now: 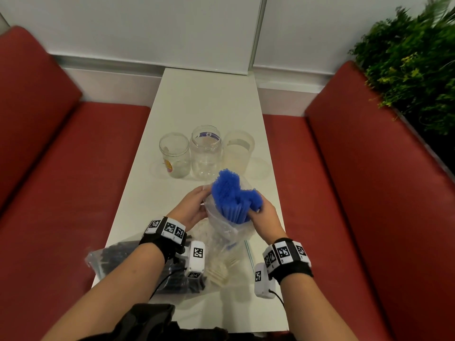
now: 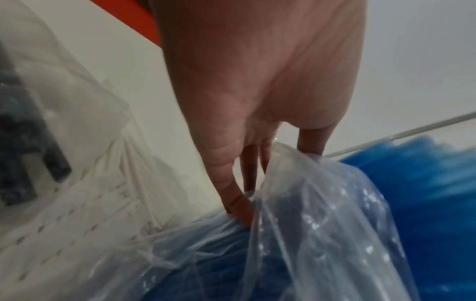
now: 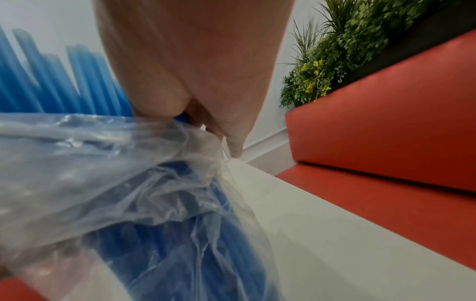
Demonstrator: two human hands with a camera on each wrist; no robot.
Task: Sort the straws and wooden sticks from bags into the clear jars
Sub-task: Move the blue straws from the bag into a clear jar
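A bundle of blue straws (image 1: 231, 195) sticks up out of a clear plastic bag (image 1: 222, 225) held above the white table (image 1: 206, 99). My left hand (image 1: 194, 205) pinches the bag's left rim (image 2: 283, 158). My right hand (image 1: 263, 215) grips the straws (image 3: 51, 81) at the bag's right rim (image 3: 154, 130). Three clear jars stand beyond: a left jar (image 1: 174, 156) with a sticker, a taller middle jar (image 1: 206, 153), and a frosted right jar (image 1: 237, 151). A bag of black straws (image 1: 118, 262) and a bag of pale sticks (image 1: 221, 264) lie near me.
Red bench seats (image 1: 73, 168) flank the narrow table on both sides. A green plant (image 1: 408, 65) fills the far right corner. A white wall closes the table's far end. Dark clothing (image 1: 147, 321) shows at the near edge.
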